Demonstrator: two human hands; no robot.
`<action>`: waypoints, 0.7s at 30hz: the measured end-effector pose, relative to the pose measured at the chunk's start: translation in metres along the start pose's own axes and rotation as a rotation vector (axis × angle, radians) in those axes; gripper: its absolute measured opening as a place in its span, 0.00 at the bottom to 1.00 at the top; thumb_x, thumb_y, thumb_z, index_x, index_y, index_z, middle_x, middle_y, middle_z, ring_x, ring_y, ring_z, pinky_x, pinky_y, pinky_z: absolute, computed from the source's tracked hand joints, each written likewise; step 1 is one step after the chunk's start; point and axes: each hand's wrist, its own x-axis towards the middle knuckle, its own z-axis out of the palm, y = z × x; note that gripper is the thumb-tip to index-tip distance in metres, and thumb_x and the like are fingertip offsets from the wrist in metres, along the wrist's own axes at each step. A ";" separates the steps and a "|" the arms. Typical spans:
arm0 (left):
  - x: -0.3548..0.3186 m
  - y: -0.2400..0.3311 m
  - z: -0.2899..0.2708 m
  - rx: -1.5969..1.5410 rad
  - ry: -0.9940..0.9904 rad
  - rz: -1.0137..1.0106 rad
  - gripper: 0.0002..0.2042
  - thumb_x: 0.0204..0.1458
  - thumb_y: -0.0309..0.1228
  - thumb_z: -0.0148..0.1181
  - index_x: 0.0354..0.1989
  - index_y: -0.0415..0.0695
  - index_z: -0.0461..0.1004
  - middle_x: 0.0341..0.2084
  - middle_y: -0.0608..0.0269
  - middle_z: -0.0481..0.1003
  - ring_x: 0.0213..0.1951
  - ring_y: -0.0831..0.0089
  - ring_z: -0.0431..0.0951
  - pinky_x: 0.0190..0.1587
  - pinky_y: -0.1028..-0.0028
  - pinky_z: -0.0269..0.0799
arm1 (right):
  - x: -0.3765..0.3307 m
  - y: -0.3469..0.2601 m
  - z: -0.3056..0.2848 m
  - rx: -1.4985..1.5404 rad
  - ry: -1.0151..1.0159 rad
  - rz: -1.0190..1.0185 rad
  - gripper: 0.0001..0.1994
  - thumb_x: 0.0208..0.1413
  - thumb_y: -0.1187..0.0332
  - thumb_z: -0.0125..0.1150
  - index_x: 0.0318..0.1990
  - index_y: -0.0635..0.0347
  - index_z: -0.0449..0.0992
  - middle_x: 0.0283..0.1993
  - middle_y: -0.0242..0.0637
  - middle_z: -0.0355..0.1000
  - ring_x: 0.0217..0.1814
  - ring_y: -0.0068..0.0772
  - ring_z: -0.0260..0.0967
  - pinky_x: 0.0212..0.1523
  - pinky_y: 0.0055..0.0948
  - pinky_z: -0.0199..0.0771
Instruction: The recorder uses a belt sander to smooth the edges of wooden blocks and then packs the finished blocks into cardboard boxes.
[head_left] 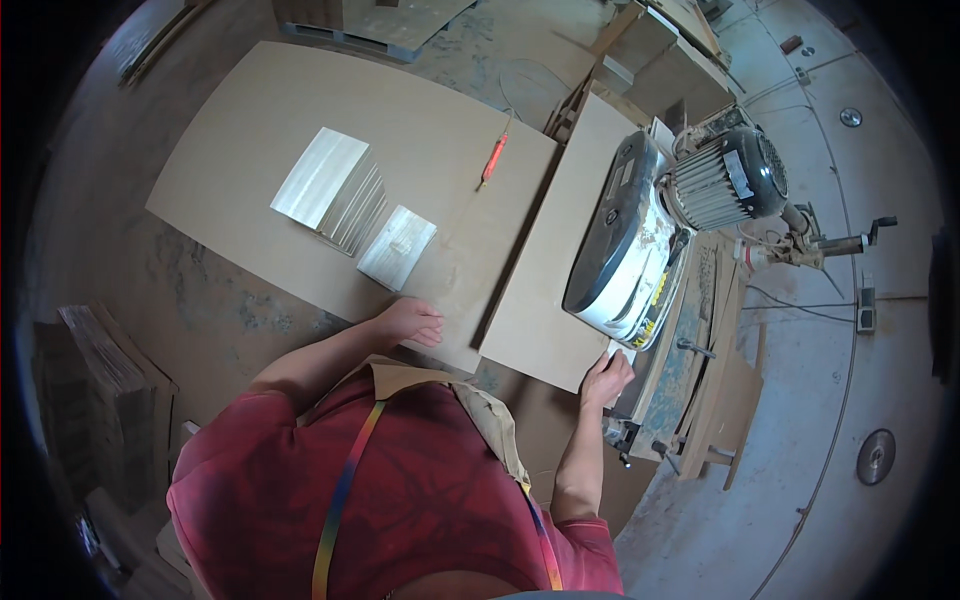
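Observation:
My left hand (412,322) rests on the near edge of a large brown board (300,130), fingers curled over the edge. My right hand (606,379) grips the near corner of a narrower brown board (560,260) that lies beside a black and white saw guard (625,245). On the large board lie a fanned stack of pale thin sheets (330,190), a smaller pale stack (397,247) and a red pen-like tool (493,160).
A ribbed grey motor (725,180) sits right of the saw guard. Wood offcuts lean at the machine's right side (725,400). A round saw blade (876,456) lies on the dusty floor. Stacked boards stand at the left (100,370).

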 end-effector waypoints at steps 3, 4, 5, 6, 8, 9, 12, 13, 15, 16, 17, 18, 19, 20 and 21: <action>-0.004 -0.001 -0.009 0.031 0.002 0.017 0.12 0.67 0.31 0.67 0.50 0.32 0.80 0.39 0.51 0.81 0.42 0.60 0.87 0.47 0.68 0.87 | -0.034 -0.021 -0.009 -0.099 0.077 0.048 0.20 0.68 0.63 0.64 0.60 0.68 0.81 0.59 0.56 0.77 0.59 0.60 0.70 0.65 0.52 0.73; -0.004 -0.003 -0.009 0.042 0.001 0.027 0.12 0.67 0.31 0.66 0.49 0.33 0.80 0.39 0.52 0.82 0.41 0.60 0.87 0.47 0.68 0.86 | -0.045 -0.026 -0.014 -0.152 0.116 0.067 0.20 0.68 0.62 0.64 0.60 0.69 0.82 0.58 0.57 0.77 0.59 0.61 0.70 0.65 0.53 0.73; -0.005 -0.004 -0.010 0.051 0.001 0.037 0.12 0.67 0.31 0.66 0.48 0.33 0.80 0.39 0.52 0.82 0.41 0.61 0.87 0.46 0.69 0.86 | -0.050 -0.030 -0.017 -0.206 0.154 0.086 0.21 0.68 0.60 0.64 0.59 0.69 0.82 0.58 0.57 0.77 0.58 0.62 0.70 0.65 0.54 0.73; -0.005 -0.005 -0.012 0.055 -0.006 0.025 0.12 0.67 0.31 0.66 0.48 0.33 0.80 0.39 0.52 0.82 0.41 0.61 0.87 0.46 0.69 0.86 | -0.055 -0.031 -0.020 -0.214 0.149 0.097 0.21 0.68 0.60 0.64 0.59 0.69 0.82 0.58 0.57 0.77 0.58 0.62 0.70 0.65 0.54 0.73; -0.001 -0.001 -0.025 0.008 -0.027 0.030 0.10 0.67 0.30 0.66 0.47 0.34 0.81 0.38 0.53 0.82 0.38 0.63 0.85 0.44 0.69 0.85 | -0.059 -0.036 -0.017 -0.181 0.064 0.168 0.22 0.68 0.59 0.64 0.60 0.69 0.82 0.58 0.59 0.76 0.59 0.64 0.70 0.65 0.56 0.72; 0.000 0.001 -0.034 -0.013 -0.037 0.022 0.09 0.67 0.30 0.66 0.46 0.35 0.81 0.37 0.53 0.81 0.37 0.65 0.85 0.43 0.69 0.85 | -0.062 -0.041 -0.015 -0.167 0.016 0.213 0.23 0.68 0.58 0.64 0.60 0.69 0.82 0.58 0.60 0.76 0.59 0.65 0.70 0.65 0.57 0.72; -0.013 -0.007 -0.056 -0.091 -0.038 -0.031 0.06 0.67 0.28 0.66 0.44 0.37 0.81 0.34 0.54 0.81 0.33 0.69 0.83 0.40 0.69 0.84 | -0.039 -0.051 -0.014 -0.169 -0.147 0.300 0.25 0.69 0.57 0.63 0.63 0.70 0.79 0.61 0.61 0.75 0.60 0.66 0.71 0.65 0.57 0.72; -0.023 0.002 -0.045 -0.103 -0.016 -0.058 0.06 0.67 0.28 0.66 0.44 0.37 0.81 0.34 0.54 0.81 0.33 0.69 0.83 0.40 0.69 0.84 | -0.033 -0.045 -0.018 -0.171 -0.184 0.299 0.25 0.69 0.57 0.63 0.63 0.70 0.79 0.61 0.61 0.75 0.60 0.66 0.71 0.65 0.57 0.72; -0.022 0.026 -0.014 -0.110 0.308 0.017 0.04 0.67 0.28 0.66 0.41 0.40 0.82 0.29 0.57 0.81 0.30 0.71 0.82 0.37 0.72 0.83 | -0.021 -0.043 -0.025 0.013 -0.098 0.157 0.25 0.70 0.61 0.62 0.66 0.71 0.76 0.66 0.63 0.73 0.68 0.66 0.69 0.71 0.54 0.70; -0.024 0.025 -0.014 -0.119 0.339 0.019 0.04 0.67 0.28 0.66 0.41 0.40 0.82 0.29 0.57 0.81 0.30 0.71 0.82 0.37 0.72 0.83 | -0.020 -0.048 -0.024 0.033 -0.118 0.141 0.25 0.70 0.61 0.62 0.66 0.71 0.76 0.66 0.63 0.73 0.68 0.66 0.69 0.71 0.54 0.70; -0.026 0.024 -0.015 -0.134 0.358 0.028 0.05 0.67 0.28 0.66 0.42 0.39 0.81 0.29 0.58 0.81 0.31 0.70 0.83 0.38 0.71 0.84 | -0.024 -0.051 -0.028 0.078 -0.064 0.113 0.23 0.70 0.62 0.63 0.65 0.70 0.77 0.65 0.62 0.74 0.67 0.64 0.71 0.70 0.52 0.72; -0.029 0.018 -0.016 -0.155 0.378 0.040 0.06 0.68 0.29 0.67 0.43 0.38 0.81 0.30 0.58 0.81 0.32 0.70 0.84 0.38 0.71 0.85 | -0.029 -0.051 -0.034 0.124 -0.011 0.080 0.21 0.70 0.64 0.63 0.63 0.70 0.78 0.64 0.60 0.75 0.66 0.61 0.72 0.69 0.50 0.73; -0.030 0.019 -0.017 -0.158 0.397 0.052 0.07 0.68 0.30 0.67 0.44 0.37 0.81 0.30 0.59 0.81 0.34 0.69 0.85 0.38 0.71 0.86 | -0.032 -0.051 -0.039 0.177 0.048 0.066 0.20 0.70 0.65 0.64 0.62 0.70 0.79 0.62 0.58 0.77 0.65 0.59 0.74 0.68 0.47 0.74; -0.032 0.021 -0.019 -0.159 0.416 0.065 0.09 0.68 0.30 0.67 0.45 0.36 0.81 0.31 0.59 0.81 0.35 0.68 0.85 0.38 0.70 0.86 | -0.029 -0.053 -0.039 0.230 0.107 0.054 0.18 0.69 0.66 0.64 0.60 0.70 0.80 0.61 0.56 0.78 0.64 0.57 0.75 0.67 0.45 0.75; -0.031 0.022 -0.027 -0.170 0.435 0.082 0.09 0.68 0.30 0.67 0.45 0.36 0.81 0.31 0.59 0.81 0.35 0.68 0.85 0.38 0.70 0.86 | -0.018 -0.068 -0.042 0.250 0.104 0.034 0.18 0.69 0.66 0.64 0.60 0.70 0.80 0.61 0.56 0.78 0.64 0.57 0.75 0.67 0.45 0.75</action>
